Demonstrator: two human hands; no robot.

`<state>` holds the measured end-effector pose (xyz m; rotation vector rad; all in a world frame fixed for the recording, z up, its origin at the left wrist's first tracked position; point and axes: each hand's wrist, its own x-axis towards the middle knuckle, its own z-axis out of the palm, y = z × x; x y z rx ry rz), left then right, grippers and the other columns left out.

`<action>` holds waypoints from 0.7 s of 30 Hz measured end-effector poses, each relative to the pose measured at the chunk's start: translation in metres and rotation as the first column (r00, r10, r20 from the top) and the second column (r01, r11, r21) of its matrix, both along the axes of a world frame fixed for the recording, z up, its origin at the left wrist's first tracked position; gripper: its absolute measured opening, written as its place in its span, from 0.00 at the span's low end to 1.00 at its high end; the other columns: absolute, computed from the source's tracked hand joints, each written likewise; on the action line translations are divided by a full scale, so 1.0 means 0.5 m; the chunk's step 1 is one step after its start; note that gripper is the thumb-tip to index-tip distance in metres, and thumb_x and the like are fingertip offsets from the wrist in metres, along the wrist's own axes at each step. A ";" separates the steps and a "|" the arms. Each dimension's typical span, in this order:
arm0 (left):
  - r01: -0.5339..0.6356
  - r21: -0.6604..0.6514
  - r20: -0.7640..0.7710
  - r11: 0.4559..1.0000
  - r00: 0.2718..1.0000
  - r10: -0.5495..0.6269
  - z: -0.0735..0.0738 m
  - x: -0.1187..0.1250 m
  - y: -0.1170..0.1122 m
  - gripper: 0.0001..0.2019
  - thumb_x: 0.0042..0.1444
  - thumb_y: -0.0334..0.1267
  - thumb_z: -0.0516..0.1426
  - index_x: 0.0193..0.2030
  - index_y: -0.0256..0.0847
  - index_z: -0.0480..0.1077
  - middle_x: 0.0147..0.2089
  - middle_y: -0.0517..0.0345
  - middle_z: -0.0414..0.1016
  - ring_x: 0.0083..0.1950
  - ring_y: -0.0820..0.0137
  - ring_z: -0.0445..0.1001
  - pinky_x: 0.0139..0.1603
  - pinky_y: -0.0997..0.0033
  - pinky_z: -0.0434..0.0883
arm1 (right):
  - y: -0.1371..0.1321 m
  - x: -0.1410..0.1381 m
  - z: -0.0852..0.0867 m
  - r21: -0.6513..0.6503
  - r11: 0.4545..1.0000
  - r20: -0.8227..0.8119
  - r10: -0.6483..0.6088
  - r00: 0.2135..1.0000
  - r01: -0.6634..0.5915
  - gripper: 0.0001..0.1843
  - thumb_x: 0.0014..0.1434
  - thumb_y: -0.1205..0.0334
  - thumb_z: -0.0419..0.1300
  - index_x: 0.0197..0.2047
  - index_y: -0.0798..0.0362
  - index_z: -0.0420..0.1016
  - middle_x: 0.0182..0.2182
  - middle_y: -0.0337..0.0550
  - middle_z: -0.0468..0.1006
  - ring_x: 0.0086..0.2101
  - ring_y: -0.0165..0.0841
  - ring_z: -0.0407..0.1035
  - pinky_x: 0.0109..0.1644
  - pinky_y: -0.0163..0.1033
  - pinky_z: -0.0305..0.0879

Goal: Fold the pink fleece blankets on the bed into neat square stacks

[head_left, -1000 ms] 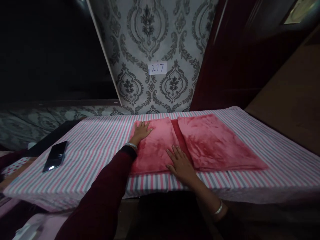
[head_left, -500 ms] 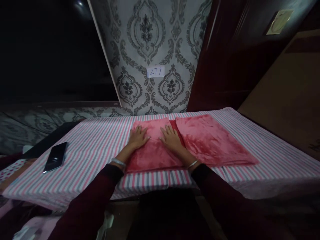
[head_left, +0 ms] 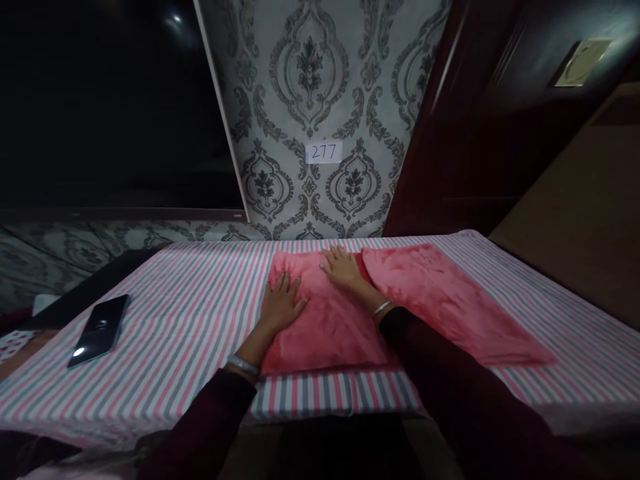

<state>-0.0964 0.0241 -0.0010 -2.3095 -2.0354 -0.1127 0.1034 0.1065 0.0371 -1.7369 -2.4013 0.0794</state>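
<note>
A plush pink-red cloth point(head_left: 330, 333), folded into two side-by-side panels, lies on a striped tablecloth point(head_left: 200, 313). My left hand point(head_left: 281, 303) rests flat on the left panel near its left edge, fingers spread and pointing away from me. Farther back, my right hand point(head_left: 345, 269) lies flat on the same panel by its far right corner, its fingers extended. Between the panels a narrow strip of darker red shows at the back. The right panel point(head_left: 445, 293) lies untouched by the fingers; my right sleeve covers part of its near left side.
A black phone point(head_left: 100, 327) lies at the table's left side. Behind the table are a patterned wall with a paper label point(head_left: 324, 152) and a large dark screen point(head_left: 115, 113). A brown board point(head_left: 580, 200) leans at the right, beside a dark red panel point(head_left: 480, 133).
On the left panel, my right hand has slid toward the far edge while my left hand has come slightly nearer to me. The camera view has shifted a little.
</note>
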 end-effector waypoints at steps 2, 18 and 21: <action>0.005 0.004 -0.004 1.000 1.000 -0.005 -0.003 -0.001 -0.002 0.34 0.70 0.58 0.44 0.77 0.45 0.54 0.80 0.44 0.49 0.81 0.54 0.45 0.77 0.41 0.50 | 0.030 -0.006 -0.019 0.001 1.000 0.012 -0.009 1.000 0.009 0.32 0.76 0.48 0.43 0.77 0.50 0.53 0.77 0.51 0.50 0.75 0.46 0.40 0.74 0.59 0.42; -0.021 -0.064 0.072 0.998 0.997 0.026 0.046 -0.041 0.146 0.35 0.70 0.57 0.43 0.79 0.43 0.50 0.82 0.44 0.43 0.82 0.54 0.39 0.77 0.37 0.43 | 0.061 0.008 -0.103 0.044 0.992 -0.030 -0.116 0.993 0.117 0.35 0.75 0.45 0.43 0.75 0.58 0.56 0.74 0.60 0.55 0.73 0.47 0.46 0.72 0.57 0.49; -0.060 -0.124 0.084 0.991 0.994 0.071 0.011 -0.046 0.164 0.36 0.70 0.58 0.41 0.79 0.42 0.49 0.82 0.44 0.39 0.82 0.54 0.37 0.76 0.39 0.50 | 0.062 0.010 -0.102 0.039 0.992 -0.036 -0.121 0.992 0.123 0.35 0.75 0.44 0.42 0.75 0.59 0.57 0.74 0.60 0.55 0.73 0.47 0.46 0.72 0.56 0.48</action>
